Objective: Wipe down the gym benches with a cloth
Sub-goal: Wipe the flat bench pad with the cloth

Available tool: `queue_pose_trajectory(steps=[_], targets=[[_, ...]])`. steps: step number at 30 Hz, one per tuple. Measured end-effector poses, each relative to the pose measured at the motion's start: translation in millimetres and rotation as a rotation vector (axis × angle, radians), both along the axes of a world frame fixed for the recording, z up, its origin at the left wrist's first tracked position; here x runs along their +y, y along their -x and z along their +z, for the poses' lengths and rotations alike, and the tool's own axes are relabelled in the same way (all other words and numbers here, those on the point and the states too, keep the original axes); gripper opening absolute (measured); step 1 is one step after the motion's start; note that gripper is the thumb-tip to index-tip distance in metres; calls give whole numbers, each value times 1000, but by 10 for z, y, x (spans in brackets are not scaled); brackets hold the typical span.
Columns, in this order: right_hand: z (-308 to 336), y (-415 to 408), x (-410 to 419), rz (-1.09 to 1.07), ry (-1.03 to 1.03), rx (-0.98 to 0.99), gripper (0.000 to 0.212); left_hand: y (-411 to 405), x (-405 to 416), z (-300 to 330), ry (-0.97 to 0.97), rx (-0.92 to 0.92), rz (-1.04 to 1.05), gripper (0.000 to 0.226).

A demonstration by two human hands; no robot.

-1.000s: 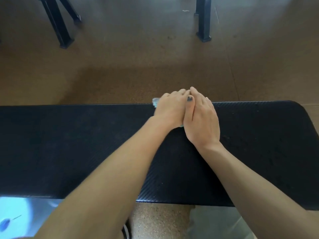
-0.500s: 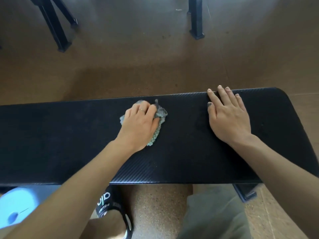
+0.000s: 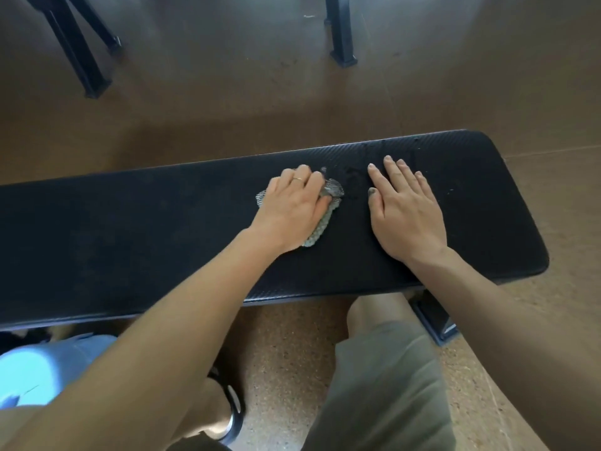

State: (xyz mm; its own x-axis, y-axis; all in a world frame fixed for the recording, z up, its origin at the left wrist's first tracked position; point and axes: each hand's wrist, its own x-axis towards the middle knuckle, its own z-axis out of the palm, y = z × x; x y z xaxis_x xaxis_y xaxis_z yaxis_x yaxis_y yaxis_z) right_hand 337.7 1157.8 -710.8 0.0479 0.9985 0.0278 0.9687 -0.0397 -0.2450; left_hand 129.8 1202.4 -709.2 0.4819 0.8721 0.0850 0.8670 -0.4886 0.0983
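At the lower left corner of the view sits a pale blue rounded object [image 3: 42, 369], blurred and partly tucked under the near edge of the bench [image 3: 130, 229]. The bench is a long black padded surface with a fine woven texture, running from the left border to a rounded right end. Beyond its far edge, on the brown floor [image 3: 227, 102], stand angled black metal legs [image 3: 78, 50] at the upper left and a single black post [image 3: 341, 30] farther right.

Right of the bench's middle, closer to the far edge than the near one, the left hand [image 3: 292, 209] lies on the cloth [image 3: 325, 219], fingers curled down over it and pressing it against the padding; a thin ring shows on one finger. The cloth is grey-green and nubbly, bunched, showing along the thumb side of the hand, with a small corner peeking out on the other side. Just beside it, apart from the cloth, the right hand [image 3: 406, 216] rests flat on the bench, palm down, fingers straight and slightly spread toward the far edge, holding nothing. Its thumbnail is dark.

Below the near edge, a black sandal [image 3: 232, 405] and a knee in olive shorts [image 3: 383, 385] are over speckled tan flooring, with a bench foot [image 3: 435, 320] at the right.
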Motion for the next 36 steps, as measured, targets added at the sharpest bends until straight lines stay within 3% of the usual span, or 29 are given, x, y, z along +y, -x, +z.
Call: queue_pose_trajectory(steps=[7, 18, 26, 30, 36], targets=[[-12, 46, 10, -31, -22, 3, 56, 512, -1126, -63, -91, 5, 72, 28], [-45, 22, 44, -40, -63, 19, 55, -359, -243, -79, -73, 0, 109, 35], [-51, 3, 25, -27, -55, 26, 55, 93, -1323, -167, -274, 29, -43, 26], [-78, 23, 36, -24, -76, 20, 56, 26, -1248, -211, -374, 59, -64, 32], [-84, 17, 48, -36, -109, 37, 56, -480, -1223, -183, -327, 64, -1, 26]])
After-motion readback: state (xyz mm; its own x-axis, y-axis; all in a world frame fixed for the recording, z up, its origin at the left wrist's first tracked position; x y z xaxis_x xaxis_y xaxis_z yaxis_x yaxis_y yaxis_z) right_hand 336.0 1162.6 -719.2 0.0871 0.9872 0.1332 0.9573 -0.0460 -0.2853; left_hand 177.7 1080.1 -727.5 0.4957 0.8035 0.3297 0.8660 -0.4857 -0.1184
